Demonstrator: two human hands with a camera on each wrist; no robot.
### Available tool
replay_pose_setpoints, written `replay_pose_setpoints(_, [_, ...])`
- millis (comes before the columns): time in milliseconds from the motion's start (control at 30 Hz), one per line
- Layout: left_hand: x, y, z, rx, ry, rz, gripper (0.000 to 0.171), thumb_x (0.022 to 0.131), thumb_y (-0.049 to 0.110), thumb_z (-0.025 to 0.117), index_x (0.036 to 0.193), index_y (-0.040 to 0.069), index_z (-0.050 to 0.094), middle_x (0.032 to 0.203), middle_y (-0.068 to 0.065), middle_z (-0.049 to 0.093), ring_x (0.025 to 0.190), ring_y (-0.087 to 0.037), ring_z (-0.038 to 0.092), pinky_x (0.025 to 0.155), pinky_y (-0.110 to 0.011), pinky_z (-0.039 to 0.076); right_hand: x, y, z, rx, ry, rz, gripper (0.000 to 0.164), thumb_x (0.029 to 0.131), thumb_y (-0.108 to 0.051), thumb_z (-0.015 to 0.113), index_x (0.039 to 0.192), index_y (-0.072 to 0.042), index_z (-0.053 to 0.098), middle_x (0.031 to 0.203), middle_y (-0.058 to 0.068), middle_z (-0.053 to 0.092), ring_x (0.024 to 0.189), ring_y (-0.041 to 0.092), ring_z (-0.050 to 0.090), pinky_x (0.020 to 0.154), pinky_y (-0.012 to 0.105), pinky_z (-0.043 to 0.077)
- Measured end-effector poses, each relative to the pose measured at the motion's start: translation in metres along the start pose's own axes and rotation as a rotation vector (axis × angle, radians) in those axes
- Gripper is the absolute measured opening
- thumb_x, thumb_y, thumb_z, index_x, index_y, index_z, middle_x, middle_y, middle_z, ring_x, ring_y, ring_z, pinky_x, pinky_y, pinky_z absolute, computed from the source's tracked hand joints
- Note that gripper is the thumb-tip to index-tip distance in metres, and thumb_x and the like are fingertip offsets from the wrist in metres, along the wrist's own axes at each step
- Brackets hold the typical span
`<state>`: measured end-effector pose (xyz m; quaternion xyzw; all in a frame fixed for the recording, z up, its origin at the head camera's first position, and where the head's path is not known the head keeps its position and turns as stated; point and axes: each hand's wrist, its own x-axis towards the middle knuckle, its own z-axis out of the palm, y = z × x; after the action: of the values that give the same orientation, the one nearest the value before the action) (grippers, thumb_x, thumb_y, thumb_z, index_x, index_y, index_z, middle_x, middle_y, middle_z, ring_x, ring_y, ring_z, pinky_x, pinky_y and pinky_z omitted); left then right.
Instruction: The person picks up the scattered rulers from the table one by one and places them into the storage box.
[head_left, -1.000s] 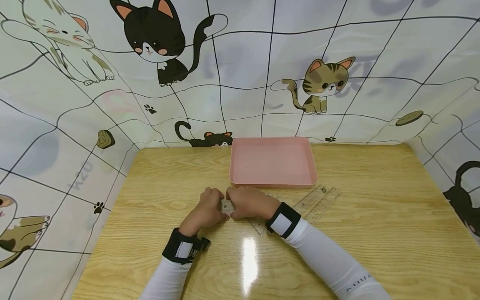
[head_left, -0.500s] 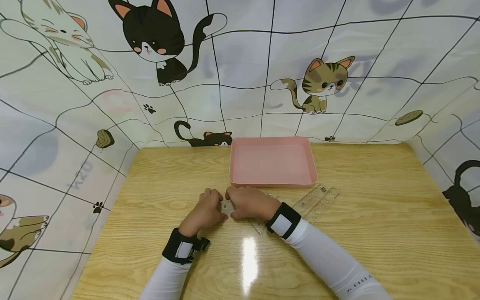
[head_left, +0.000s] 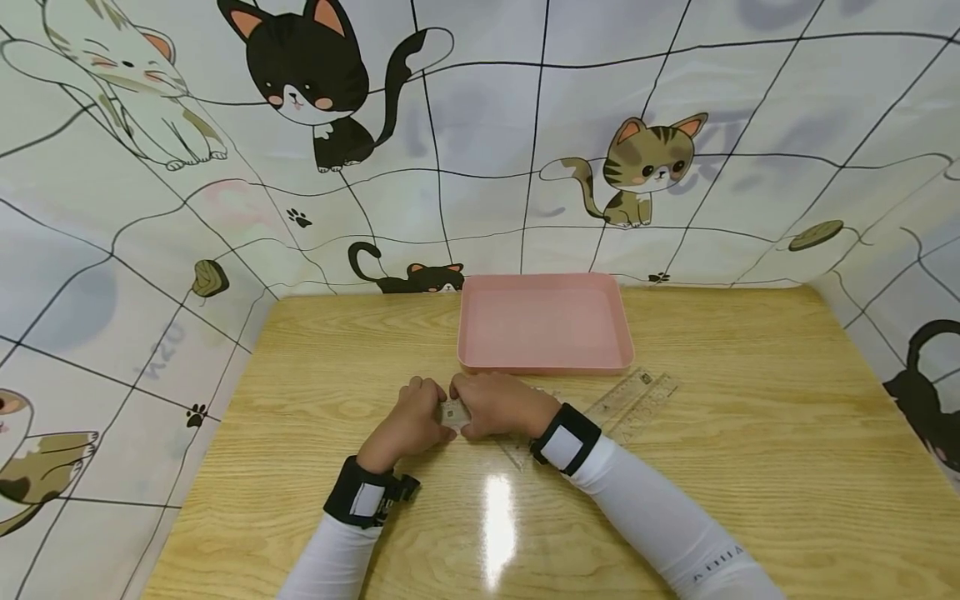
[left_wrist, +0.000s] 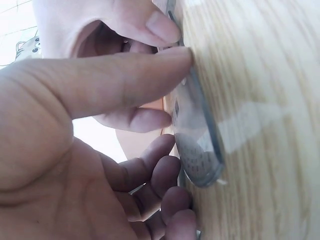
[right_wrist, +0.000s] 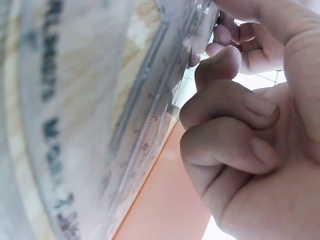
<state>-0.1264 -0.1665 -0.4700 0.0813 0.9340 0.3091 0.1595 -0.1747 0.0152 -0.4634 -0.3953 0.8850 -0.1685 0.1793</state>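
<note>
In the head view, my left hand [head_left: 408, 419] and right hand [head_left: 506, 406] meet just in front of the pink tray. Between them lies a clear plastic ruler [head_left: 453, 414] with printed marks, mostly covered by the fingers. The left wrist view shows the left thumb [left_wrist: 150, 75] on one long edge of the ruler [left_wrist: 197, 135], fingertips at the opposite side, rounded end toward me. Right thumb and fingers pinch it beside the left thumb. Blurred lettering on clear plastic [right_wrist: 50, 100] fills the near side of the right wrist view; the right hand's outer fingers [right_wrist: 227, 145] are curled.
A shallow pink tray [head_left: 546, 367] stands at the table's back edge. Right of the right wrist lie more clear rulers [head_left: 648, 408], slanted. A clear pointed plastic piece [head_left: 513, 452] sticks out below the right hand. A cat-print cloth [head_left: 487, 200] surrounds the wooden table [head_left: 750, 433].
</note>
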Motion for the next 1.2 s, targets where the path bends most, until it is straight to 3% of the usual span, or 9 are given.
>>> replay_pose_setpoints(300, [-0.001,0.004,0.0,-0.006,-0.005,-0.003,0.048,0.075,0.006,0.09,0.11,-0.001,0.058,0.103,-0.013,0.047,0.101,-0.031,0.042,0.084,-0.038,0.042,-0.002,-0.001,0.0,-0.013,0.002,-0.006,0.038,0.081,-0.022,0.08,0.111,-0.01,0.062,0.083,-0.007,0.06,0.069,0.009,0.053,0.06,0.025,0.044])
replay_pose_setpoints(467, [-0.002,0.006,-0.002,0.027,0.0,0.001,0.059,0.073,0.011,0.093,0.116,-0.003,0.055,0.108,-0.014,0.046,0.105,-0.032,0.043,0.089,-0.044,0.046,-0.011,0.002,0.003,-0.058,0.036,-0.024,0.044,0.085,-0.028,0.082,0.119,-0.01,0.061,0.105,-0.001,0.061,0.084,0.012,0.056,0.074,0.029,0.051])
replay_pose_setpoints(567, [-0.002,0.006,-0.002,0.11,0.004,0.049,0.059,0.074,0.009,0.093,0.118,-0.005,0.057,0.108,-0.014,0.047,0.104,-0.031,0.046,0.091,-0.045,0.048,-0.017,0.004,0.005,-0.102,0.075,-0.071,0.045,0.088,-0.03,0.083,0.123,-0.01,0.061,0.113,0.001,0.054,0.094,0.014,0.053,0.084,0.03,0.05])
replay_pose_setpoints(667, [-0.003,0.007,-0.002,0.227,0.019,0.116,0.049,0.075,0.008,0.092,0.111,-0.005,0.062,0.1,-0.011,0.049,0.094,-0.026,0.049,0.085,-0.041,0.05,-0.018,0.004,0.007,-0.206,0.138,-0.148,0.039,0.09,-0.028,0.082,0.119,-0.009,0.064,0.11,0.003,0.054,0.098,0.017,0.052,0.088,0.031,0.049])
replay_pose_setpoints(833, [-0.006,0.01,-0.001,0.373,0.087,0.273,0.018,0.078,0.0,0.08,0.083,0.001,0.063,0.083,-0.007,0.048,0.074,-0.023,0.048,0.067,-0.035,0.046,-0.018,0.002,0.009,-0.397,0.248,-0.265,0.017,0.091,-0.021,0.077,0.1,-0.008,0.07,0.097,0.005,0.058,0.088,0.017,0.053,0.083,0.028,0.05])
replay_pose_setpoints(933, [-0.008,0.012,0.001,0.451,0.136,0.342,0.015,0.077,-0.002,0.074,0.074,0.003,0.06,0.078,-0.007,0.047,0.067,-0.024,0.046,0.061,-0.033,0.044,-0.017,0.001,0.009,-0.469,0.283,-0.296,0.01,0.088,-0.019,0.075,0.092,-0.01,0.071,0.09,0.004,0.058,0.083,0.017,0.053,0.081,0.028,0.049])
replay_pose_setpoints(1200, [-0.009,0.014,0.005,0.57,0.177,0.368,0.019,0.071,0.001,0.081,0.075,0.004,0.063,0.078,-0.008,0.051,0.066,-0.022,0.047,0.06,-0.029,0.045,-0.018,0.001,0.009,-0.562,0.312,-0.348,0.01,0.089,-0.021,0.072,0.093,-0.012,0.072,0.087,0.002,0.058,0.08,0.015,0.053,0.077,0.027,0.049])
